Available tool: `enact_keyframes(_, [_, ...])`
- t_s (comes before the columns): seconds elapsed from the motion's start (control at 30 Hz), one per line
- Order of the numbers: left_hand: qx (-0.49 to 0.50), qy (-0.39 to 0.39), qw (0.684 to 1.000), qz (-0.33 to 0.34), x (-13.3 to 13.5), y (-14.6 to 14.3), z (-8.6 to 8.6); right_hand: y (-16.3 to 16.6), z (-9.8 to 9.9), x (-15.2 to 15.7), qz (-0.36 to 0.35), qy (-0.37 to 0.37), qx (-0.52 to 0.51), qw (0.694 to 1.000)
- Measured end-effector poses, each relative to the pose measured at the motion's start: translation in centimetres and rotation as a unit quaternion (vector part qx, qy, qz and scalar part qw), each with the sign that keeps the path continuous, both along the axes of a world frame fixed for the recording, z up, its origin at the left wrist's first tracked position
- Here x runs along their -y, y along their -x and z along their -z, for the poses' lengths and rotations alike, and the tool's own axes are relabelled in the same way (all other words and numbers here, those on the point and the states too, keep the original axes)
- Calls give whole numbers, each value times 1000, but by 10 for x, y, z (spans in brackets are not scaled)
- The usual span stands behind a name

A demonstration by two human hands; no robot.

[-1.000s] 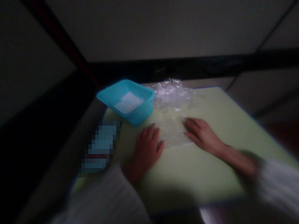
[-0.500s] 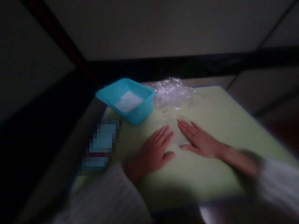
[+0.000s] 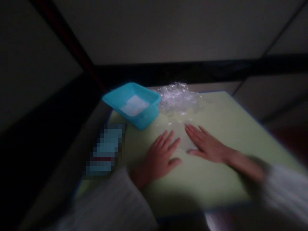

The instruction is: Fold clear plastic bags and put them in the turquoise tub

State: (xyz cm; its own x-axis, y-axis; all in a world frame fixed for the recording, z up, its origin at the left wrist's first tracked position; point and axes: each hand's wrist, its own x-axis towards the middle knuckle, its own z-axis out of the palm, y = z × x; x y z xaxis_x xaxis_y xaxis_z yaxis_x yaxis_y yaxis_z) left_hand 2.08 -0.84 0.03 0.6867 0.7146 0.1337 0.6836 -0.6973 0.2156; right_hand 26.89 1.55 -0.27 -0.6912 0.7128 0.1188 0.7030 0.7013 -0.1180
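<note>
My left hand (image 3: 161, 157) lies palm down with its fingers spread, over the near left part of a thin clear plastic sheet or bag (image 3: 180, 130). On the right edge of that plastic, my right hand (image 3: 205, 144) rests flat, thumb apart from the fingers. Neither hand grips anything. The plastic is see-through, so its outline on the table is hard to make out. Beyond it sits a crumpled heap of clear plastic (image 3: 176, 98), shiny along the top.
The pale green table (image 3: 231, 128) has a blue edge. A turquoise basin (image 3: 144, 120) with white sheets (image 3: 137, 106) inside stands at the back left. A pixelated bluish rectangular thing (image 3: 106, 149) lies at the left edge. A wall (image 3: 168, 32) rises behind.
The view has shifted slightly. The left hand's fingers are spread a little wider. My right hand stays flat in about the same place.
</note>
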Motion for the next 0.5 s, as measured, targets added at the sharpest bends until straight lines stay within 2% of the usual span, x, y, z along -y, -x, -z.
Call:
enact_keyframes(0.1, [-5,-4,1000,8,0,3,-1,-8,-4,-5,-16,14,-6,1000])
enact_keyframes(0.27, [-23,0,999,28,0,13,-4,-23,-22,-11,-98,35,-30,994])
enact_keyframes(0.37, [-27,5,1000,14,-3,20,-5,-25,-30,-10,-97,28,-45,994])
enact_keyframes(0.5, [-19,12,1000,-21,-12,25,-6,-24,-27,-8,-65,8,-58,996])
